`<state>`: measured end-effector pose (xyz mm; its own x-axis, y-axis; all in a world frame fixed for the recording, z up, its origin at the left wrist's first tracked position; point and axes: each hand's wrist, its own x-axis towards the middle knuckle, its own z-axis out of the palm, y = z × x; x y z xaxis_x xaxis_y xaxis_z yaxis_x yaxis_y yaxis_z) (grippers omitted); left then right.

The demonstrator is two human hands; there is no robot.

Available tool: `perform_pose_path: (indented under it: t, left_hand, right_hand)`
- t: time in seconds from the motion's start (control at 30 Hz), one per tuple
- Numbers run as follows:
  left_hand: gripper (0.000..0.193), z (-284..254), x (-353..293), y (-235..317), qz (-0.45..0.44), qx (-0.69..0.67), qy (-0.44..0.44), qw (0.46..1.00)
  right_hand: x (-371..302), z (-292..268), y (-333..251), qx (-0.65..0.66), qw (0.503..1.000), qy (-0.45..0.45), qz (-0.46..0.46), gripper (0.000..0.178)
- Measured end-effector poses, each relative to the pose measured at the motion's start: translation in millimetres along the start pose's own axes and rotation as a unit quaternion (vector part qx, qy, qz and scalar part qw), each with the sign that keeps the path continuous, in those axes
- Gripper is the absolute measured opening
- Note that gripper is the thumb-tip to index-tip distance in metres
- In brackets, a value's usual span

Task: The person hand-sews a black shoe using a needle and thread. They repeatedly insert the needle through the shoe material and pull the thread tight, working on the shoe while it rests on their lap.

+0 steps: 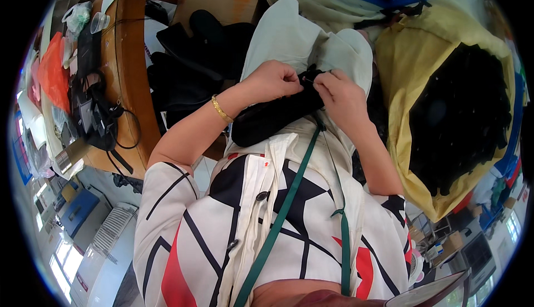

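Note:
Across my lap lies a long, soft black piece (275,119) with a rounded near end, which looks like fabric. My left hand (273,82) is closed in a pinch over its far end; what sits between the fingertips is too small to make out. Close beside it, my right hand (344,100) pinches the dark edge at that same end. A thin, pale line shows between the two sets of fingertips. White cloth (281,37) covers my legs beneath the piece. A green strap (292,193) hangs from my neck down to the black piece.
To the right stands a yellow sack (397,145) full of black pieces (459,123). Dark boot-like items (192,65) are heaped on the left, before a cardboard box (219,4). A wooden table (130,68) at far left bears a black bag (94,115) and a red plastic bag (54,73).

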<state>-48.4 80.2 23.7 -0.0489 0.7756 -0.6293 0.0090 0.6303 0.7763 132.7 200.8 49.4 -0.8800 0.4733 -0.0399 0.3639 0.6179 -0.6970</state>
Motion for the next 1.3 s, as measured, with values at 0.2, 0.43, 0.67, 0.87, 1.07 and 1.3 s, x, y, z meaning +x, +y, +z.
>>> perform_pose_path:
  t: [0.2, 0.43, 0.67, 0.87, 1.07, 1.3]
  left_hand:
    - [0.016, -6, 5, -10, 0.020, -0.066, -0.003, 0.998]
    - [0.009, 7, 23, -48, 0.147, -0.061, 0.008, 0.987]
    - [0.011, -3, 5, -45, -0.039, -0.310, -0.027, 0.949]
    - [0.012, -1, 3, -52, -0.064, -0.389, -0.048, 0.918]
    - [0.019, 1, 2, -41, -0.058, -0.399, -0.032, 0.915]
    - [0.041, 11, 15, -23, 0.248, 0.046, 0.156, 0.955]
  right_hand:
    - [11, 12, 6, -0.123, 0.989, -0.049, -0.060, 0.002]
    - [9, 27, 12, 0.052, 0.998, 0.005, -0.037, 0.006]
    - [-20, 18, 32, 0.499, 0.834, 0.015, 0.235, 0.008]
    - [-77, -19, 104, 0.586, 0.708, 0.192, 0.345, 0.006]
    - [-105, -43, 134, 0.551, 0.692, 0.301, 0.357, 0.006]
    - [-96, -62, 105, 0.531, 0.732, 0.321, 0.283, 0.006]
